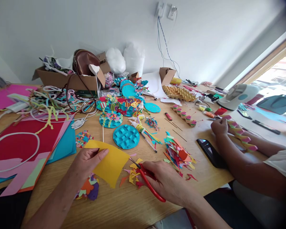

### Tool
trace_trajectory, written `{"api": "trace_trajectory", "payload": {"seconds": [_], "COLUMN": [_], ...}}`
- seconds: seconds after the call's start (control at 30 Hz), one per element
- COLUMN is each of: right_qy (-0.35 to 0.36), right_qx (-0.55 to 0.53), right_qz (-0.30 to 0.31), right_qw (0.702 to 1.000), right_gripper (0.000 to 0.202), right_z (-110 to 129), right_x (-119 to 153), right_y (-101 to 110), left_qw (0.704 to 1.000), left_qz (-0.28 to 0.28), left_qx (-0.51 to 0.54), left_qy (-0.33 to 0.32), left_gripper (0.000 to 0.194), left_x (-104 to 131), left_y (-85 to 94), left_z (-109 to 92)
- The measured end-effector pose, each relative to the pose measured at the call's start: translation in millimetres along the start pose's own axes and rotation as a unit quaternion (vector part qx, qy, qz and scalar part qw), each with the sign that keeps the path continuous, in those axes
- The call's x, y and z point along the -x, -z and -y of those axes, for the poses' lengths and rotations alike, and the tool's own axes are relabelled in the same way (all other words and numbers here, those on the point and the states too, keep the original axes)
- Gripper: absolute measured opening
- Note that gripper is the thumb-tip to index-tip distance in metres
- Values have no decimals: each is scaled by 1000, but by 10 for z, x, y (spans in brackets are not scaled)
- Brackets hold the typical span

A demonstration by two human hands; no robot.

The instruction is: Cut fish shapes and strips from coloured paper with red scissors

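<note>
My left hand [91, 159] pinches the upper left part of a yellow paper sheet [112, 162] between thumb and fingers. Red-handled scissors [149, 184] are in my right hand [163, 179], their tips touching or very near the sheet's right corner. Below the blades lie yellow and red paper scraps [133, 175]. Under the left hand, partly hidden by the wrist, sits a small pile of orange, purple and green cut shapes [91, 187]. Beyond the sheet is a round blue woven paper disc [126, 136].
Colored paper sheets [38, 133] cover the left side. Mixed scraps [178, 152] and a black phone [211, 152] lie to the right. Another person's hand [219, 126] is beside a pink and green zigzag strip [240, 135]. A cardboard box [66, 81] stands at the back.
</note>
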State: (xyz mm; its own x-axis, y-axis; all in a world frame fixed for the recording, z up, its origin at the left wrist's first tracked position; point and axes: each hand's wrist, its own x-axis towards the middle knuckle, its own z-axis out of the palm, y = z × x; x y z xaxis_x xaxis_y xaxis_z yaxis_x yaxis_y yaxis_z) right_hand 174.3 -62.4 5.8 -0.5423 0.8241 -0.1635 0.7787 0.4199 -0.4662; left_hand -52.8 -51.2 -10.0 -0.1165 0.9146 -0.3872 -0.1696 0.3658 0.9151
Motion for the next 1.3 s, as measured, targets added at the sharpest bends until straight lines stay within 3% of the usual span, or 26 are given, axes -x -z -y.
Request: {"api": "trace_trajectory", "payload": {"seconds": [0.23, 0.6, 1.3], "right_qy": [9, 9, 21], "right_qx": [17, 21, 23], "right_qz": [2, 6, 13], "right_qw": [1000, 1000, 999], "right_gripper": [39, 35, 27], "right_z": [50, 18, 30], "right_x": [-20, -23, -42], "right_y": [33, 2, 5], "left_qw": [1000, 998, 998], "left_qz": [26, 68, 59], "left_qx": [-14, -17, -4], "left_qy": [-7, 5, 16], "left_gripper": [21, 25, 29], "left_x": [-13, 3, -6], "left_y": [19, 37, 41], "left_z": [58, 110, 156]}}
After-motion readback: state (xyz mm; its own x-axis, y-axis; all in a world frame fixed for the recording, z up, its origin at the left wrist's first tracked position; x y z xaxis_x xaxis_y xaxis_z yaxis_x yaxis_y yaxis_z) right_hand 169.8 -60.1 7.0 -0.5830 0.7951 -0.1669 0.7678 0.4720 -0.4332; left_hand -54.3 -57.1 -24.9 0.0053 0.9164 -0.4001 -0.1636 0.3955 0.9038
